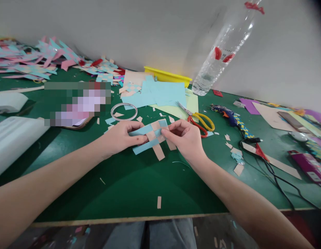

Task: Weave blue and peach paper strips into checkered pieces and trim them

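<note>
Between my hands is a small woven paper piece (153, 134) of light blue and pale pink strips, held above the green table. My left hand (124, 137) pinches its left side, thumb on top. At its right edge, my right hand (185, 136) grips it between thumb and forefinger. Loose strip ends stick out toward the lower left and the bottom. Scissors (199, 119) with red and yellow handles lie just beyond my right hand. A roll of tape (124, 111) rests flat beyond my left hand.
Blue paper sheets (163, 93) lie before a yellow tray (168, 76). A plastic bottle (222, 52) leans at the wall. Paper strips (33, 57) are heaped far left. A partly blurred phone (80, 107) lies left; cables (274, 173) and a purple box (308, 166) lie right.
</note>
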Demonstrator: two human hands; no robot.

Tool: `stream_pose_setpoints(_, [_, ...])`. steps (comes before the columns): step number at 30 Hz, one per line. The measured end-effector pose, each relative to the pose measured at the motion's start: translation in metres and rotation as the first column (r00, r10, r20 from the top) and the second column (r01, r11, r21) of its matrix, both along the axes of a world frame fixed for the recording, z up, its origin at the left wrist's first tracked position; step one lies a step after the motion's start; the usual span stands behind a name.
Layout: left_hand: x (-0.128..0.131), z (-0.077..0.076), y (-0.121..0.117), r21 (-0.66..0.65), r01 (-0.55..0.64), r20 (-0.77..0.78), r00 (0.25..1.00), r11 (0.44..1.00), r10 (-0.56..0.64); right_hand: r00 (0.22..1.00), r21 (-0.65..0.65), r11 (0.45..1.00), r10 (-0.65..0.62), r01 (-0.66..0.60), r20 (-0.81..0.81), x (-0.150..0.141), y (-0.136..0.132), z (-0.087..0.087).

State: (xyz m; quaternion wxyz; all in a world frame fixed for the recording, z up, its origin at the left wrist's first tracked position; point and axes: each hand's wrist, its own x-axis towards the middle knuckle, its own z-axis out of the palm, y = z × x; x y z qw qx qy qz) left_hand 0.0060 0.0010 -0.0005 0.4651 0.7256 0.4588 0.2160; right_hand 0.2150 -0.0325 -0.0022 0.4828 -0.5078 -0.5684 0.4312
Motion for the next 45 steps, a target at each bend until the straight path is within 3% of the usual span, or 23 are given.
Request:
stream_pose_setpoints(13, [0.001,0.008,-0.003,0.002,-0.008,-0.051,0.999,1.0,0.008,0.999,0.017,1.0,-0.004,0.005,-0.055,0.004,0.002,-0.001])
stream_pose_setpoints(18, [0.002,0.007,-0.002,-0.026,0.018,-0.041,0.999,0.999,-0.019,0.998,-0.008,1.0,0.027,-0.028,-0.059,0.001,0.001,-0.002])
stream_pose_setpoints(28, [0.001,0.0,-0.002,0.07,0.093,0.029,0.995,0.993,-0.095,0.983,-0.063,0.982,0.175,-0.179,-0.055,-0.005,-0.005,-0.005])
stream_pose_setpoints(34, [0.0,-0.002,-0.002,0.064,0.057,-0.018,0.998,0.996,-0.055,0.98,-0.09,0.977,0.19,-0.194,-0.056,-0.005,-0.003,-0.008])
stream_pose_setpoints(45, [0.001,0.003,-0.004,-0.063,0.073,-0.032,0.997,0.995,-0.075,0.986,-0.072,0.983,0.166,-0.166,-0.009,-0.001,-0.001,-0.005])
